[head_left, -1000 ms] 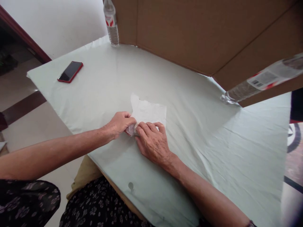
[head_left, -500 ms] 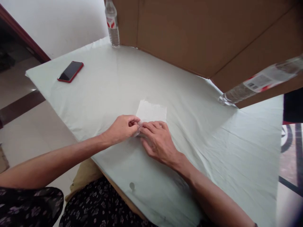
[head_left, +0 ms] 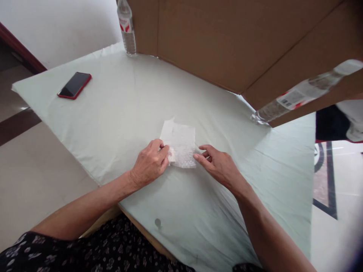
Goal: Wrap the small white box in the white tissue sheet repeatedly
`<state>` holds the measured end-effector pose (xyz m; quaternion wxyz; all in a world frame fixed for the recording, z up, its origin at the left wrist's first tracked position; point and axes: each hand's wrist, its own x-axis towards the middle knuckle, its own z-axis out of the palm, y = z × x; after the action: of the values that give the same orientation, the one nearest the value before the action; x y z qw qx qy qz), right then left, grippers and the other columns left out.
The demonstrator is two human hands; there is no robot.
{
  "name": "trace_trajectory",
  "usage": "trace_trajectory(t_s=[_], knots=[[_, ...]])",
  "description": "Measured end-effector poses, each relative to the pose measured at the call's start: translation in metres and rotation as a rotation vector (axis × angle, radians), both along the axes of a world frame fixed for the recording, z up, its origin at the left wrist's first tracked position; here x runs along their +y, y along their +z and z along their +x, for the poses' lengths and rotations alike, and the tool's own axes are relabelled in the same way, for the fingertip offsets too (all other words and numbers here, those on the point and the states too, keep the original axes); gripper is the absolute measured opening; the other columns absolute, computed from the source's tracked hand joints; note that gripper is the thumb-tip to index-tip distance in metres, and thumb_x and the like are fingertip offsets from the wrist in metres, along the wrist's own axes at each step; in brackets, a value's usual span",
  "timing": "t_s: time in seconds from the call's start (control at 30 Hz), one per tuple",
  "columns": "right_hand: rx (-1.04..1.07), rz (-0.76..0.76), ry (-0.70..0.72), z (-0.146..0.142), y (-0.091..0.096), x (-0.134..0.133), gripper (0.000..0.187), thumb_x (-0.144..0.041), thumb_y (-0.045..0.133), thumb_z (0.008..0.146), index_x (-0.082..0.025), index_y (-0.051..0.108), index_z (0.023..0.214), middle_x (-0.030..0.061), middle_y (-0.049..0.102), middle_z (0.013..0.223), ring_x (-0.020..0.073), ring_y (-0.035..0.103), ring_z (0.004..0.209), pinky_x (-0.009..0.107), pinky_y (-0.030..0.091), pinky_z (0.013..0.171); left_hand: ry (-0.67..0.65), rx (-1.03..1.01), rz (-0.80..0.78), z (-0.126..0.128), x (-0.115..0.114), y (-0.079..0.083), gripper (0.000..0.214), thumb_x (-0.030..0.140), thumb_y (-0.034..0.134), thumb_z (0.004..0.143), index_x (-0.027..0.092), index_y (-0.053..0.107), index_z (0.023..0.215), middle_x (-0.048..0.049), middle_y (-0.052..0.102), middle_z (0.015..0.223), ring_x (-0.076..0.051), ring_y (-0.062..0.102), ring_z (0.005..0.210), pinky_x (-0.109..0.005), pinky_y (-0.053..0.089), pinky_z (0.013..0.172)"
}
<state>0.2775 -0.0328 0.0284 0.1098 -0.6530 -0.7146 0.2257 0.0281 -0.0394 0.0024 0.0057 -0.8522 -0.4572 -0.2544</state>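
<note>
A small translucent sheet of bubble wrap [head_left: 184, 145] lies on the cloth-covered table, partly over a flat white sheet [head_left: 166, 130]. My left hand [head_left: 151, 160] is closed at the wrap's left edge, pinching it there. A small pale piece [head_left: 172, 155] shows beside those fingertips, on or under the wrap; I cannot tell which. My right hand [head_left: 217, 162] is at the wrap's right edge, its thumb and forefinger apart and the other fingers curled. Nothing shows between them, and the thumb tip is close to the wrap's edge.
A red-cased phone [head_left: 75, 85] rests at the table's far left. Large brown cardboard [head_left: 198, 45] stands along the back. One water bottle [head_left: 127, 30] stands at its left end, another bottle [head_left: 297, 96] at its right. A dark round spot [head_left: 157, 222] marks the pale tablecloth [head_left: 113, 113] near the front edge.
My right hand has moved off the wrap to its right side, its fingers parting. The bubble wrap, earlier bunched under both hands, now lies spread out. The view has shifted slightly right.
</note>
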Motion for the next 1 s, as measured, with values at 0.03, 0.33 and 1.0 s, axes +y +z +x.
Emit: trace_trajectory(t_s=[0.03, 0.33, 1.0], knots=[[0.022, -0.035, -0.015, 0.0, -0.003, -0.004, 0.042, -0.05, 0.057, 0.093, -0.018, 0.065, 0.12, 0.006, 0.077, 0.086, 0.023, 0.07, 0.074, 0.035, 0.048, 0.07, 0.004, 0.002, 0.0, 0.001, -0.001, 0.0, 0.02, 0.011, 0.045, 0.093, 0.014, 0.065, 0.095, -0.009, 0.057, 0.094, -0.018, 0.053, 0.081, -0.027, 0.047, 0.068], [0.366, -0.011, -0.117, -0.03, -0.027, 0.001, 0.076, -0.051, 0.064, 0.087, -0.015, 0.04, 0.149, 0.0004, 0.067, 0.077, 0.019, 0.061, 0.064, 0.032, 0.047, 0.063, 0.098, 0.03, -0.027, 0.007, -0.01, 0.004, 0.017, 0.018, 0.047, 0.095, 0.016, 0.064, 0.093, -0.0073, 0.056, 0.091, -0.016, 0.052, 0.077, -0.025, 0.045, 0.065], [0.709, 0.072, -0.066, -0.078, -0.016, -0.011, 0.064, -0.034, 0.063, 0.088, -0.016, 0.045, 0.147, -0.0024, 0.065, 0.078, 0.0135, 0.06, 0.066, 0.03, 0.049, 0.065, 0.133, 0.051, -0.319, 0.013, -0.004, 0.012, 0.019, 0.022, 0.051, 0.095, 0.017, 0.069, 0.093, -0.0085, 0.062, 0.087, -0.02, 0.061, 0.078, -0.028, 0.044, 0.064]])
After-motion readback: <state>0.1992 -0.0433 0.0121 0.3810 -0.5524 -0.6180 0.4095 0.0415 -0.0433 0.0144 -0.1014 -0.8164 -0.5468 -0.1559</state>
